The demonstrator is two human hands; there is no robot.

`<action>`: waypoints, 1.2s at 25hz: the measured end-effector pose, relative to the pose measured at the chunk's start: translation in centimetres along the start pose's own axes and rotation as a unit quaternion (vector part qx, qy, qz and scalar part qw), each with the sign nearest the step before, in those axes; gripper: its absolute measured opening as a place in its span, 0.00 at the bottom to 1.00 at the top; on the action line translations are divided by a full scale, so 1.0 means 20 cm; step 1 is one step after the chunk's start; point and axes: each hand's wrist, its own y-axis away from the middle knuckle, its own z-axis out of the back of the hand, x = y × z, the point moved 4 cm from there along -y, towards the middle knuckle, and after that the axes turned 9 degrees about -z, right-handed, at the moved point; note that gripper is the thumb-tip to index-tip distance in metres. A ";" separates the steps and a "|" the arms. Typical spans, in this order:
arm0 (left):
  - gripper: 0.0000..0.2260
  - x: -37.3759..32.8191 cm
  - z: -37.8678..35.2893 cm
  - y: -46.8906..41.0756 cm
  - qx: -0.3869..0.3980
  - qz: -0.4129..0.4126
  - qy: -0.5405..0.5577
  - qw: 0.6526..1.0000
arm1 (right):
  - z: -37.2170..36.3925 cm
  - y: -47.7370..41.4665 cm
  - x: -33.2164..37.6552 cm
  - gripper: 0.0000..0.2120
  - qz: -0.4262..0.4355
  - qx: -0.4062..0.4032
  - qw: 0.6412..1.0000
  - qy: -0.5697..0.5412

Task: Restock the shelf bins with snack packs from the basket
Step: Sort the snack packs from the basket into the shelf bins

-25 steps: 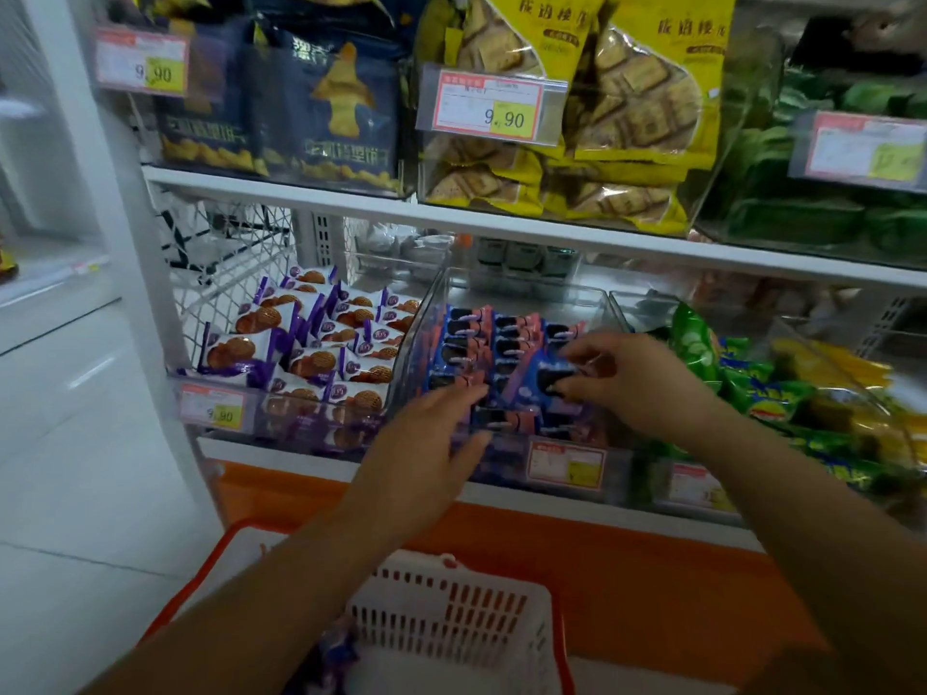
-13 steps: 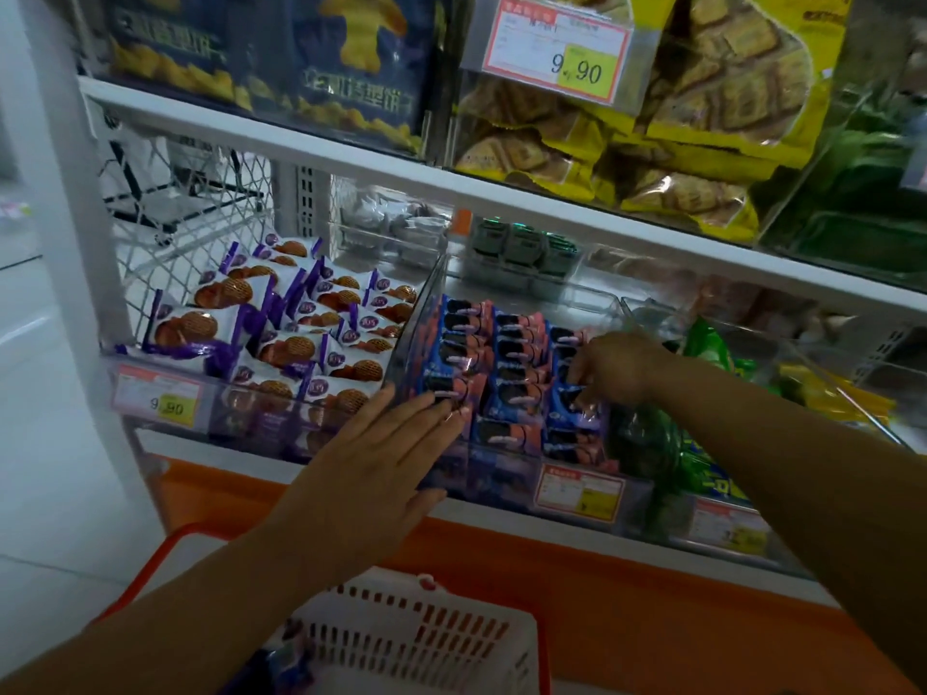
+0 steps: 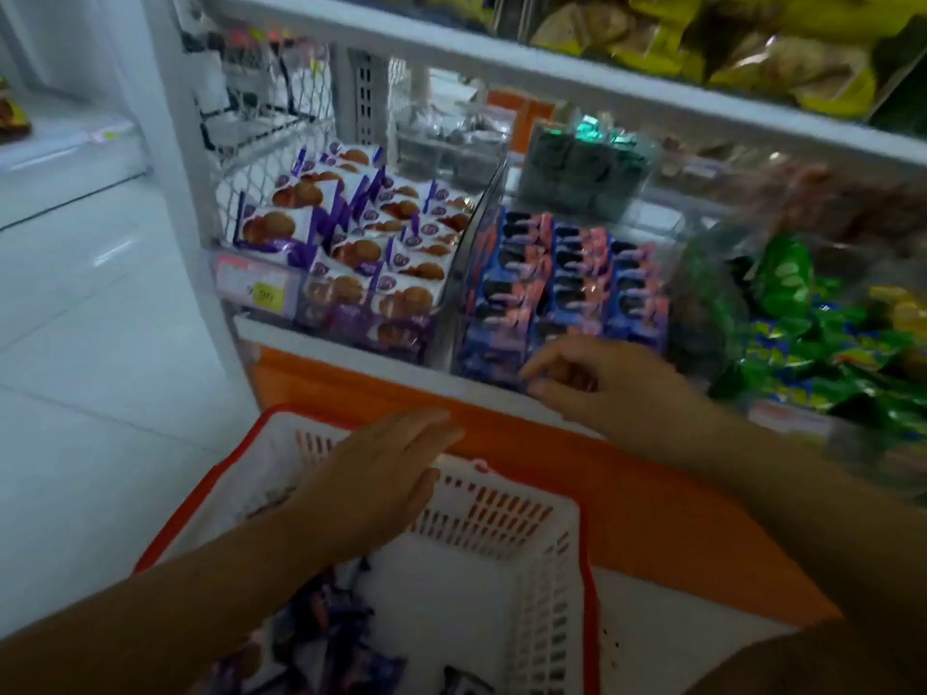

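A person's left hand [image 3: 381,474] hovers flat at centre frame over the far rim of a white slatted plastic basket with a red rim [image 3: 506,499], its fingers straight, pressed together and holding nothing. The right hand [image 3: 607,383] sits just right of centre at the front lip of a clear plastic bin of blue-and-pink snack packs [image 3: 567,278], its fingers loosely curled with no pack seen between them, though blur softens the fingertips. The stock waiting to go up, a heap of purple-wrapped snack packs [image 3: 321,639], lies in the basket's bottom at lower left of the frame, under the left forearm. By colour these look closest to the clear bin of purple-and-white biscuit packs [image 3: 361,243] at centre left, so the likeliest slip from here is a pack dropped into the blue bin beside it. Both bins appear close to full, and one more pack pushed in at the front could tumble over the low lip onto the orange shelf base [image 3: 652,519]. A curled finger dragged across the blue rows could also tip packs that stand on edge. Green snack bags [image 3: 802,353] crowd the right edge, within reach of a careless wrist.
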 end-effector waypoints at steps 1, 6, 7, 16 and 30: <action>0.18 -0.01 -0.08 0.10 0.050 0.004 -0.002 0.999 | -0.21 0.03 -0.01 0.08 -0.011 0.107 0.994 0.027; 0.25 -0.06 -0.52 0.68 0.410 0.155 0.142 0.887 | -1.39 0.19 -0.46 0.27 -0.127 0.430 0.879 0.160; 0.26 -0.08 -0.56 0.73 0.430 0.162 0.146 0.876 | -1.55 0.23 -0.54 0.28 -0.142 0.431 0.875 0.169; 0.26 -0.10 -0.69 0.84 0.441 0.223 0.179 0.850 | -1.99 0.41 -0.69 0.26 -0.091 0.390 0.866 0.300; 0.21 -0.17 -0.47 0.57 0.056 0.589 0.624 0.511 | -1.28 0.20 -0.20 0.14 0.018 0.016 0.985 -0.172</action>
